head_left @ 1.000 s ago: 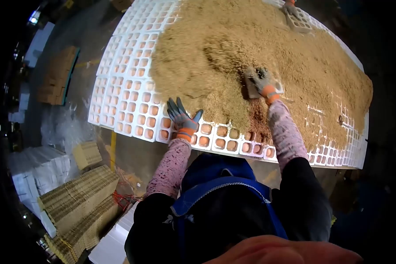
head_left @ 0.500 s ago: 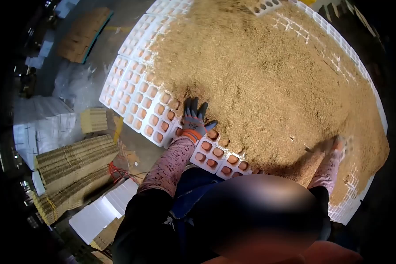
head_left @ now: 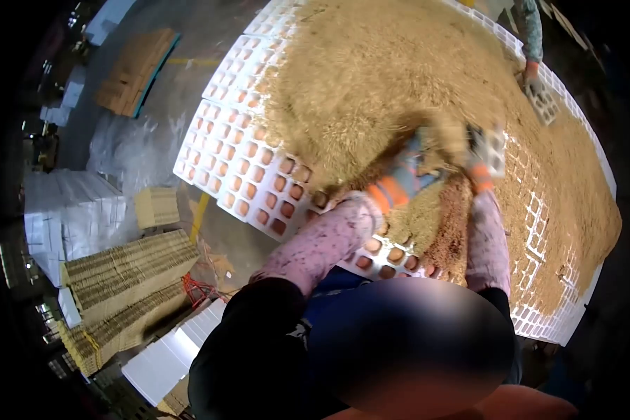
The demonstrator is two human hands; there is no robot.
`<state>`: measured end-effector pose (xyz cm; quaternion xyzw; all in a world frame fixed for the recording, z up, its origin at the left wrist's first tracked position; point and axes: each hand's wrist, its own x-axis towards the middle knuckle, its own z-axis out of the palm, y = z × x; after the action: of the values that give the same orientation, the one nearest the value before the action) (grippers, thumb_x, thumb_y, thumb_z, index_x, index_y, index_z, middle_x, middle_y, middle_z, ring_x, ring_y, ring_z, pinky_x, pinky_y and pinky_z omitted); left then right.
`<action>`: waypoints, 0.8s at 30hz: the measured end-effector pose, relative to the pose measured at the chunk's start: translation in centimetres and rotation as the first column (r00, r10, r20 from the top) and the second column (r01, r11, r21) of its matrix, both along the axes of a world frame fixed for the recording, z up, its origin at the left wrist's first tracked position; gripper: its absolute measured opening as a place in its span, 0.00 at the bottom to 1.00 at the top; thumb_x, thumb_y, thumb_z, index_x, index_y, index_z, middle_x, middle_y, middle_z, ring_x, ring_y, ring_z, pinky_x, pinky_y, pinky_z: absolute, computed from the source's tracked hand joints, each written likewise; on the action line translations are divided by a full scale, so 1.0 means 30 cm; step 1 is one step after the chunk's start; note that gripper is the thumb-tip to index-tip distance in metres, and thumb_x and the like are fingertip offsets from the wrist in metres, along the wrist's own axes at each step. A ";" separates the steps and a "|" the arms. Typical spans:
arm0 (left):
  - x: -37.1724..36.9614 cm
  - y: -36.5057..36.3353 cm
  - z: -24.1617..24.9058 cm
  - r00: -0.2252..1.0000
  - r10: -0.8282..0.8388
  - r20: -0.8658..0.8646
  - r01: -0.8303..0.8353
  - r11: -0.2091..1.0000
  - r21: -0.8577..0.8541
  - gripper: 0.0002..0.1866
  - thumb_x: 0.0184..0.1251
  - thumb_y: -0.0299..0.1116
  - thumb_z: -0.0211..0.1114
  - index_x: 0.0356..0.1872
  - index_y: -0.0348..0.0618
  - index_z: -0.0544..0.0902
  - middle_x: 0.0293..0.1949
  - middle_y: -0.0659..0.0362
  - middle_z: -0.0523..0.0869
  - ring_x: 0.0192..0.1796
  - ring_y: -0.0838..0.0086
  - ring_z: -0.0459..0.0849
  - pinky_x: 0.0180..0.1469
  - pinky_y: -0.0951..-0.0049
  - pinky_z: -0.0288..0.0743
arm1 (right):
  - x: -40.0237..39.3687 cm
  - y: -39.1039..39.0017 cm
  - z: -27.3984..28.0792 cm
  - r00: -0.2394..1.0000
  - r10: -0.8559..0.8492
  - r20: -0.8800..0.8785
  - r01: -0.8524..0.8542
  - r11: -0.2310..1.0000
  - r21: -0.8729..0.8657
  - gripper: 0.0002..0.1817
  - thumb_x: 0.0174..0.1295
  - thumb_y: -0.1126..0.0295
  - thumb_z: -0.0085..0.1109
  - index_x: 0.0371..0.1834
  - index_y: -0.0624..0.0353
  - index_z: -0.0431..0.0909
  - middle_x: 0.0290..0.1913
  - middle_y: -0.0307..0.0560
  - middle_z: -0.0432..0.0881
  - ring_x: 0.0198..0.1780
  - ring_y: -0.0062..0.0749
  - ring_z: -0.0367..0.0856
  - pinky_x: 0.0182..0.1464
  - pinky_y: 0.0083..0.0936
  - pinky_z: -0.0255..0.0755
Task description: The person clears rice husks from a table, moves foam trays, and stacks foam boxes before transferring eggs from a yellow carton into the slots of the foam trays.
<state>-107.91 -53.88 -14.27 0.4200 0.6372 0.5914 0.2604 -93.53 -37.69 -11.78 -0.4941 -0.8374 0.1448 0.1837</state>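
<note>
Brown loose material (head_left: pixel 364 77) blankets the middle and much of the right side of a broad spread of white trays (head_left: pixel 248 115), while 2 gloved hands work among it near the body. The spread looks well over half covered, though unevenly. Along the left side, rows of cells lie bare on top, many with rounded reddish-brown contents in view; more open cells show at the near edge, beside a redder patch (head_left: pixel 451 238) of loose matter. On the right, the cover appears thinner, with white cell rims (head_left: pixel 535 224) breaking through in 2 or more places; whether the cells beneath are full cannot be told.

The left hand (head_left: pixel 407 168) presses into the material, its thumb apart from the other fingers (motion blur hides how those sit). The right hand (head_left: pixel 477 154) is against a pale block with holes (head_left: pixel 496 150); its fingers are too blurred to tell whether they are clamped on it. Loose matter is banked between the 2 hands, and the block is at the patchy zone's edge.

At the far right edge, 1 co-worker's gloved hand (head_left: pixel 534 85) rests at a second holed block (head_left: pixel 545 106), well apart from the pair.
</note>
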 end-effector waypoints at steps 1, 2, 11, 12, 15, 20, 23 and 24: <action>-0.053 -0.001 0.029 0.995 -0.074 -0.070 0.078 0.996 0.053 0.33 0.62 0.42 0.65 0.67 0.47 0.64 0.60 0.45 0.72 0.60 0.61 0.73 0.54 0.66 0.73 | 0.104 -0.028 -0.010 0.999 -0.029 -0.023 0.031 0.992 0.123 0.26 0.62 0.55 0.57 0.58 0.61 0.74 0.55 0.60 0.76 0.56 0.48 0.74 0.58 0.35 0.70; -0.154 -0.017 0.048 0.970 -0.120 -0.212 0.124 0.992 0.007 0.34 0.60 0.43 0.66 0.66 0.47 0.64 0.60 0.46 0.72 0.60 0.59 0.73 0.57 0.64 0.72 | 0.273 -0.018 -0.115 0.974 -0.198 0.107 0.188 0.977 0.095 0.27 0.61 0.54 0.57 0.61 0.57 0.73 0.61 0.59 0.70 0.62 0.51 0.67 0.62 0.38 0.65; -1.551 -0.506 -0.420 0.502 -0.225 -0.835 -0.520 0.693 -0.499 0.44 0.60 0.66 0.51 0.72 0.51 0.57 0.73 0.47 0.52 0.73 0.48 0.51 0.70 0.41 0.40 | -0.150 -0.216 -0.561 0.641 -0.484 0.595 0.474 0.860 0.188 0.33 0.62 0.50 0.52 0.71 0.43 0.60 0.74 0.53 0.54 0.72 0.54 0.54 0.71 0.44 0.49; -1.561 -0.540 -0.452 0.517 -0.281 -0.809 -0.484 0.683 -0.547 0.45 0.61 0.68 0.47 0.74 0.53 0.52 0.75 0.48 0.45 0.75 0.48 0.46 0.70 0.39 0.35 | -0.344 -0.208 -0.577 0.710 -0.447 0.544 0.440 0.885 0.153 0.32 0.62 0.51 0.52 0.71 0.44 0.61 0.73 0.54 0.55 0.72 0.54 0.54 0.70 0.44 0.50; -1.503 -0.532 -0.400 0.586 -0.264 -0.766 -0.457 0.673 -0.581 0.48 0.60 0.68 0.48 0.75 0.48 0.49 0.75 0.49 0.45 0.76 0.51 0.46 0.71 0.40 0.33 | -0.807 -0.222 -0.544 0.865 -0.251 0.434 0.255 0.966 0.050 0.31 0.62 0.53 0.52 0.70 0.46 0.62 0.72 0.55 0.57 0.71 0.55 0.56 0.70 0.44 0.52; -1.559 -0.611 -0.410 0.670 -0.065 -0.740 -0.353 0.849 -0.394 0.57 0.50 0.63 0.62 0.72 0.31 0.48 0.73 0.42 0.50 0.75 0.50 0.44 0.73 0.43 0.31 | -1.321 -0.348 -0.493 0.953 0.060 0.297 -0.068 0.998 0.016 0.30 0.62 0.55 0.52 0.68 0.51 0.65 0.71 0.57 0.59 0.70 0.56 0.58 0.68 0.43 0.56; -1.553 -0.618 -0.431 0.718 0.040 -0.695 -0.343 0.889 -0.303 0.60 0.47 0.63 0.65 0.70 0.27 0.49 0.72 0.40 0.51 0.74 0.48 0.46 0.73 0.44 0.31 | -1.317 -0.408 -0.419 0.989 0.083 0.124 -0.099 0.986 0.137 0.29 0.62 0.57 0.52 0.67 0.54 0.67 0.70 0.59 0.61 0.69 0.56 0.59 0.67 0.42 0.58; -1.558 -0.604 -0.421 0.697 0.011 -0.717 -0.351 0.877 -0.328 0.61 0.48 0.66 0.62 0.70 0.27 0.48 0.72 0.40 0.50 0.75 0.49 0.45 0.73 0.43 0.29 | -1.286 -0.448 -0.351 0.992 0.112 -0.054 -0.098 0.971 0.217 0.32 0.61 0.55 0.55 0.68 0.53 0.65 0.70 0.59 0.60 0.69 0.57 0.59 0.68 0.43 0.57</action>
<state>-154.65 -72.00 -26.90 0.4737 0.8433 0.2523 0.0280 -132.11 -51.12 -22.30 -0.4213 -0.8666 0.0795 0.2553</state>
